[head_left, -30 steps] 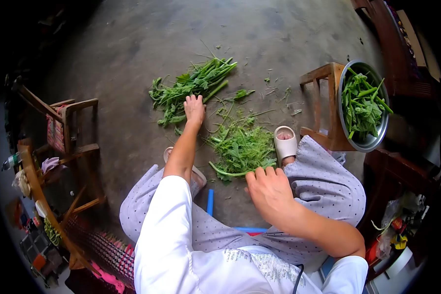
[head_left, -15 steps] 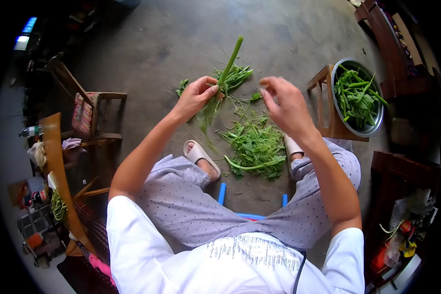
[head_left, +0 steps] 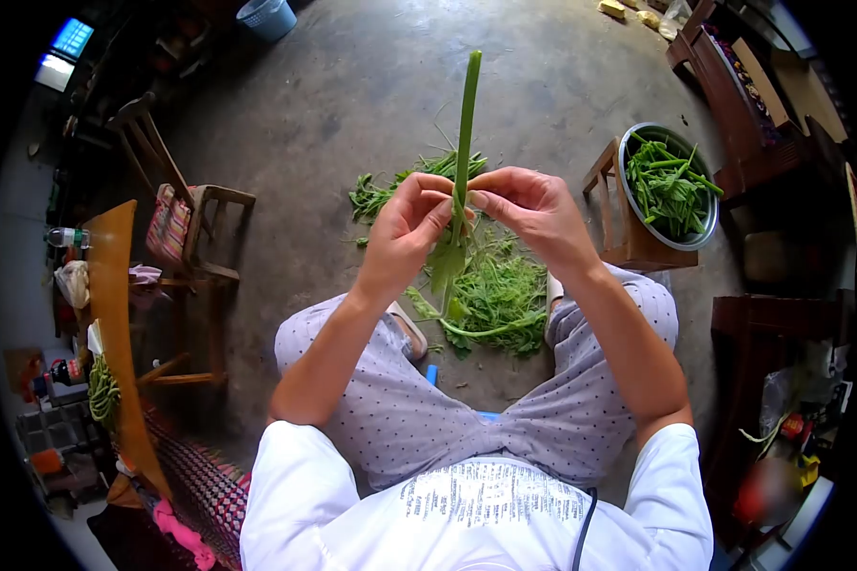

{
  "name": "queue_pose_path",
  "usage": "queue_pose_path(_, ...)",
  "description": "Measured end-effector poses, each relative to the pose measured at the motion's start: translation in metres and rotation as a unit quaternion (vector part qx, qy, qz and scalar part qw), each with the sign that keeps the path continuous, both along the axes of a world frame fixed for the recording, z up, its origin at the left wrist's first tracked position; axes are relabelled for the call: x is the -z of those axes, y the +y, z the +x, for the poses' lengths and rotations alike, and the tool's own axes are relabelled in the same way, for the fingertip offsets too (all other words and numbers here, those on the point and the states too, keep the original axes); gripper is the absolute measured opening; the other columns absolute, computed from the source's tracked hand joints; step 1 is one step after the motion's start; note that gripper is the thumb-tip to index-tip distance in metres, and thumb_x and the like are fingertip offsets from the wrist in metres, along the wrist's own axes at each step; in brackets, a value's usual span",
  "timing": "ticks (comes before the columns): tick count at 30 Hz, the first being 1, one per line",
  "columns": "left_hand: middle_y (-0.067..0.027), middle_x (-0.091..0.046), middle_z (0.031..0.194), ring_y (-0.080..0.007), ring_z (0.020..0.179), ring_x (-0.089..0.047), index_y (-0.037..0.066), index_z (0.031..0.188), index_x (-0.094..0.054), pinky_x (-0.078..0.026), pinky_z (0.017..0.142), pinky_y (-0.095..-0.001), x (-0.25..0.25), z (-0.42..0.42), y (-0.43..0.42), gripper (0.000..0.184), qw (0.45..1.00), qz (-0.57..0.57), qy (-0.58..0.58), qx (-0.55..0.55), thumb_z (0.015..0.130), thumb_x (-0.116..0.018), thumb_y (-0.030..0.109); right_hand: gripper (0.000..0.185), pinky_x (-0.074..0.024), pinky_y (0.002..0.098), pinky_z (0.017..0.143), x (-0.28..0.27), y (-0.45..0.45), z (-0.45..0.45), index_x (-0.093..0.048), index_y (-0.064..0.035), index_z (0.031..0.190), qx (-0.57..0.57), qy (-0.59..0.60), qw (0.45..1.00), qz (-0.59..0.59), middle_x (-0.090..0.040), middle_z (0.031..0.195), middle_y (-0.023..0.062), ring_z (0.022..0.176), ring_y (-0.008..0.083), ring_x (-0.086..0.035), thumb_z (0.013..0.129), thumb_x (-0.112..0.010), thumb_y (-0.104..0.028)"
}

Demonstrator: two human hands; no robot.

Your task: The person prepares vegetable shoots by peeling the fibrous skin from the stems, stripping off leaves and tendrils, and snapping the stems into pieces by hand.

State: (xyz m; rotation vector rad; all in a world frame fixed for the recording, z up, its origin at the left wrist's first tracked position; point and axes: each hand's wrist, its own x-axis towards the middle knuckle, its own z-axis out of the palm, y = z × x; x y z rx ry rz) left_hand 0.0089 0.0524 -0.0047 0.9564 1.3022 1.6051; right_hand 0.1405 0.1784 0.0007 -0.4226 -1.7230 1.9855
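Leaf stalk just above centre, bare end toward 12 o'clock, pinched by left hand and right hand, likely for steadiness; metal basin on stool, 2 o'clock, presumably for reach.

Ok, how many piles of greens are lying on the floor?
2: a pile of leafy stalks beyond the hands, and a pile of leaves and tendrils nearer the camera. The left hand and right hand partly hide the farther one.
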Motion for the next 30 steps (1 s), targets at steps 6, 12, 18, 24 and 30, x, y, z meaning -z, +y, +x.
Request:
queue_pose_path(6, -0.0065, -0.065, 0.095, -0.0106, 0.085, -0.062, -0.001, 0.109, -0.055, -0.05, 0.074, -0.0228, -0.006, 0.003, -0.004, 0.019, 0.998, -0.046, -0.011, -0.044, 0.095, -0.051, 0.012, 0.013, -0.05, 0.022, 0.065, -0.006, -0.005, -0.005, -0.065, 0.0032, 0.092, 0.031, 0.0, 0.999, -0.028, -0.066, 0.081, 0.006, 0.071, 0.0108, -0.062, 0.085, -0.064, -0.007)
queue_pose_path(12, -0.0079, -0.067, 0.095, -0.0123, 0.088, -0.063, -0.004, 0.11, -0.056, -0.051, 0.079, -0.0237, 0.004, 0.0, 0.007, 0.024, 0.998, 0.022, -0.006, -0.065, 0.091, -0.058, 0.01, 0.013, -0.0475, 0.0209, 0.057, 0.002, -0.007, -0.013, -0.067, 0.004, 0.091, 0.084, -0.035, 0.995, 0.04, -0.066, 0.075, 0.004, 0.064, 0.0068, -0.059, 0.085, -0.065, -0.007)
queue_pose_path(18, -0.0075, -0.066, 0.096, -0.0119, 0.088, -0.063, -0.005, 0.109, -0.058, -0.051, 0.077, -0.0225, 0.002, 0.01, 0.011, 0.023, 0.981, -0.034, 0.117, -0.154, 0.087, -0.061, 0.003, 0.011, -0.0456, 0.0214, 0.053, 0.0, -0.008, -0.018, -0.069, 0.0025, 0.089, 0.139, -0.055, 0.982, 0.118, -0.065, 0.072, 0.0054, 0.061, 0.0055, -0.057, 0.082, -0.066, -0.006)
queue_pose_path(24, -0.0071, -0.067, 0.093, -0.0124, 0.086, -0.065, -0.004, 0.106, -0.06, -0.052, 0.075, -0.0224, 0.002, 0.012, 0.014, 0.021, 0.964, -0.029, 0.181, -0.194, 0.086, -0.062, 0.002, 0.011, -0.0458, 0.0218, 0.053, -0.001, -0.007, -0.022, -0.068, 0.003, 0.087, 0.141, -0.053, 0.982, 0.114, -0.066, 0.071, 0.0066, 0.061, 0.0064, -0.059, 0.081, -0.066, -0.006)
queue_pose_path(30, -0.0104, -0.069, 0.083, -0.017, 0.076, -0.069, 0.001, 0.099, -0.065, -0.053, 0.065, -0.0262, 0.012, 0.01, 0.016, 0.018, 0.932, 0.002, 0.271, -0.243, 0.081, -0.066, 0.003, 0.013, -0.0464, 0.022, 0.053, -0.006, -0.004, -0.022, -0.068, 0.0036, 0.085, 0.12, -0.085, 0.983, 0.112, -0.066, 0.071, 0.0075, 0.061, 0.0077, -0.06, 0.081, -0.067, -0.008)
